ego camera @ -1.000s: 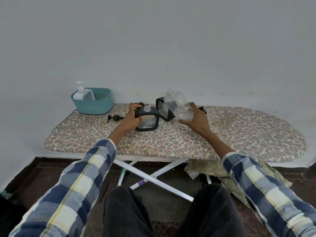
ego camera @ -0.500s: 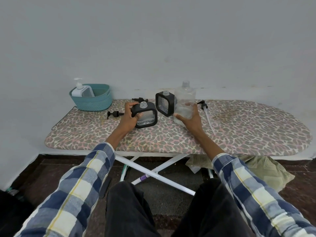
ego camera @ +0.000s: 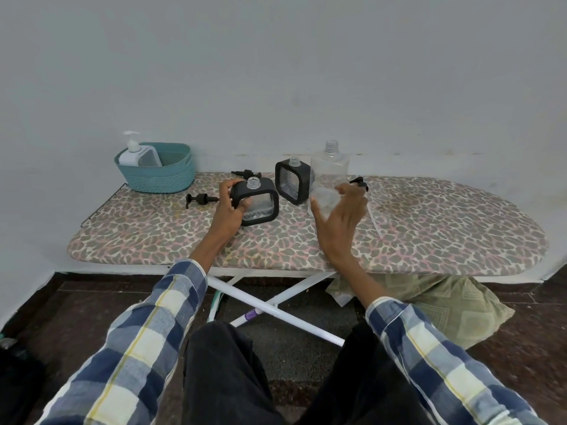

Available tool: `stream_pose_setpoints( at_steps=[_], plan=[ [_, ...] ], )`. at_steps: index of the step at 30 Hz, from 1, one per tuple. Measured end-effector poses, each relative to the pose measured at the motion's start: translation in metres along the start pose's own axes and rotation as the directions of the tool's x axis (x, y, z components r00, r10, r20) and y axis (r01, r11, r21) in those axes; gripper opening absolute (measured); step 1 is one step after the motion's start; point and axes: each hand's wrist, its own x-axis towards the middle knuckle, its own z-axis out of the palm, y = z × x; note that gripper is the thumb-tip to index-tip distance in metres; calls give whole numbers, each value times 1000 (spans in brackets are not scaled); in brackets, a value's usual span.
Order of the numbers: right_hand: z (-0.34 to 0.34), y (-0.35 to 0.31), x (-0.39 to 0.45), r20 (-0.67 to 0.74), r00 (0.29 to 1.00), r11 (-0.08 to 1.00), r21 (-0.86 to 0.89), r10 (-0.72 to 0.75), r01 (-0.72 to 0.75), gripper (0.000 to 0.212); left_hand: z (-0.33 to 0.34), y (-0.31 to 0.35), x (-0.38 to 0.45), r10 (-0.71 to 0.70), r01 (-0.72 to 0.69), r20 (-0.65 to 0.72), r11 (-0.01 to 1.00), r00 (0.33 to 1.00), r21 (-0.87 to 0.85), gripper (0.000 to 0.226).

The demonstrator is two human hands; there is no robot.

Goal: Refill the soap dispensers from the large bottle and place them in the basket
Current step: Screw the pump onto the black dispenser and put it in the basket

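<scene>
The right hand [ego camera: 339, 220] is coming off the large clear bottle [ego camera: 329, 176], which a second ago was tipped toward the dispenser and half a second ago was being set down. Now the bottle is standing upright and uncapped on the ironing board [ego camera: 429, 228], and the right hand is hovering just in front of it, fingers spread and holding nothing.

Beside it, the left hand [ego camera: 228, 207] is gripping the near black-framed dispenser [ego camera: 257, 202] by its left edge, tilting it slightly, its neck open and some clear liquid showing low inside. Pouring into this one is apparently over, so capping is likely coming next.

Farther back, the second black-framed dispenser [ego camera: 291, 182] is standing open-necked, touching or just beside the bottle. Three black pump heads are lying loose: one left of the held dispenser [ego camera: 201, 199], one behind it [ego camera: 247, 173], one right of the bottle [ego camera: 359, 183].

At the far left, the teal basket [ego camera: 159, 179] is already holding a white pump dispenser [ego camera: 139, 154].
</scene>
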Motion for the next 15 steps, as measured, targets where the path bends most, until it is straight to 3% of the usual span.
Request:
stream_pose_setpoints(
  at_steps=[2,4,12,15],
  plan=[
    [11,-8,-4,59,988,989,26,-146,145,47,-1,-2,1,9,-9,-2,1000,1000,2,50],
    [24,-22,-5,161,965,976,101,-209,194,48,0,-4,1,10,-10,-8,1000,1000,1,49],
    [79,-50,1,490,867,989,147,-92,22,79,-2,-6,-3,47,-47,-6,999,999,6,45],
    [85,-44,10,558,828,979,192,-55,-64,79,-4,-9,1,45,-45,0,999,999,12,45]
  ],
)
